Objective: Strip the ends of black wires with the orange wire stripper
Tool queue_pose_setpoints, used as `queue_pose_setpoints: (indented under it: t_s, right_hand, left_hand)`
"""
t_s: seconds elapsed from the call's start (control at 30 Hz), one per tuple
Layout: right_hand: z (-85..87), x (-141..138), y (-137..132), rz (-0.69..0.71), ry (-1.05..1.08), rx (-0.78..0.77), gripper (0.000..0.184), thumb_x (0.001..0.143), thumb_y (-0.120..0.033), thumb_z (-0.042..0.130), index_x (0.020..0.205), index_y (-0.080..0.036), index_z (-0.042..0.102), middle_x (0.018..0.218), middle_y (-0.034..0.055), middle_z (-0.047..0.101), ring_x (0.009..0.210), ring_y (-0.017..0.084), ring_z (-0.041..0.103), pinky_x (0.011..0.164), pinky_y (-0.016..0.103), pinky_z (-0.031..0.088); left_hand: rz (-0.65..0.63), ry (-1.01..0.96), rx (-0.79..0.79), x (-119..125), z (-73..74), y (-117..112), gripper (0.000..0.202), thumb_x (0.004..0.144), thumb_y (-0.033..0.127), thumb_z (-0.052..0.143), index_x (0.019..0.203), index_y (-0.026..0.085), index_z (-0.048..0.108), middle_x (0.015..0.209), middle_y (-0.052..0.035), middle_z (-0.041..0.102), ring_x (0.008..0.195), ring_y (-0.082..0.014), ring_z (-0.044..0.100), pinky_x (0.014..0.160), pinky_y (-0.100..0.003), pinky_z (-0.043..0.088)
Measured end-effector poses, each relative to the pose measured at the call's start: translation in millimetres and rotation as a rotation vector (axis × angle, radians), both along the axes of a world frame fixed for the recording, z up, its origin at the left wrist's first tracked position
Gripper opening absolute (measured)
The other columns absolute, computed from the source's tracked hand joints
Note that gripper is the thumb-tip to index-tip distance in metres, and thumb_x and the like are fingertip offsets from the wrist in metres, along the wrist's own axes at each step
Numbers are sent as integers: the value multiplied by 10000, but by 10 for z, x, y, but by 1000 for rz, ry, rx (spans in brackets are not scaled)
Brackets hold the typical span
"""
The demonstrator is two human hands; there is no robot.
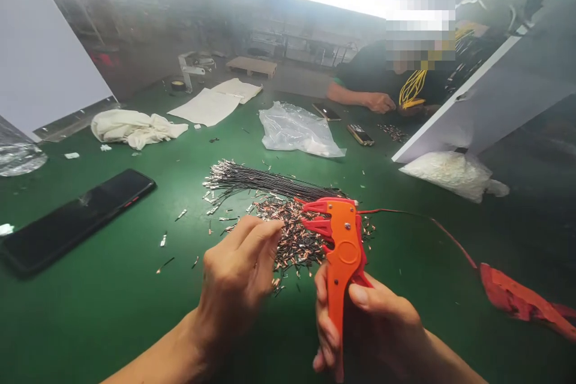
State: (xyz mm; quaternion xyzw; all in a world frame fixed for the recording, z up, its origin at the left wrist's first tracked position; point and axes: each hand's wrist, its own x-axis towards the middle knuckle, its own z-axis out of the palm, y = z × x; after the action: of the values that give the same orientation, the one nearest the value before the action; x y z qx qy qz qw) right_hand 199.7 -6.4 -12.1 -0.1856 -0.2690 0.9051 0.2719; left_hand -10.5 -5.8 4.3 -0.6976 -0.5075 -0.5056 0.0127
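Observation:
My right hand [360, 318] is wrapped round the handles of an orange wire stripper [341, 246], jaws pointing up and left. A thin red wire [418, 219] runs from the jaws to the right. My left hand [238, 270] hovers beside the tool with fingers pinched together over a heap of short stripped wire ends [292, 234]; what it pinches is too small to make out. Behind the heap lies a bundle of black wires [265, 179] with metal terminals at the left end.
A black phone [72, 219] lies at the left on the green mat [112, 300]. A white cloth [135, 127], papers [211, 105], clear plastic bags [297, 129] and a white bag [450, 174] sit further back. Red wires [522, 300] lie right. Another person's hand [378, 102] works across the table.

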Motion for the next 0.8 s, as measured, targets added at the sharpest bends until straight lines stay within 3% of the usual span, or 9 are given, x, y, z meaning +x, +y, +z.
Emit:
queue_pose_setpoints:
  t_s: [0.07,0.17,0.33,0.8]
  right_hand:
    - [-29,2,-18,9,33,-6,292,857,-372,597,989,-112,584,709,66,655,651,189,691,714,405,575]
    - [-74,13,-44,22,65,19,287,847,-372,611,983,-123,569,686,56,636,602,174,660,598,321,556]
    - [-122,13,-73,2,-11,165,308,840,-365,664,991,-120,553,710,47,606,582,120,570,580,258,495]
    - [-74,9,-1,99,-94,410,333,828,-438,673,881,-139,535,677,11,514,565,98,465,536,216,412]
  left_hand:
    - [40,-16,56,-42,20,24,157,890,74,590,997,170,652,813,-1,633,681,-73,567,610,-185,466]
    - [77,36,101,-89,31,42,172,866,55,614,990,164,666,807,-7,630,721,-93,575,647,-212,476]
    - [106,142,151,-118,41,12,216,830,33,645,1000,164,670,806,-17,632,724,-112,565,645,-232,468]
    - [127,323,223,-152,56,-3,318,784,18,692,1055,184,670,821,-18,624,703,-121,541,606,-238,426]
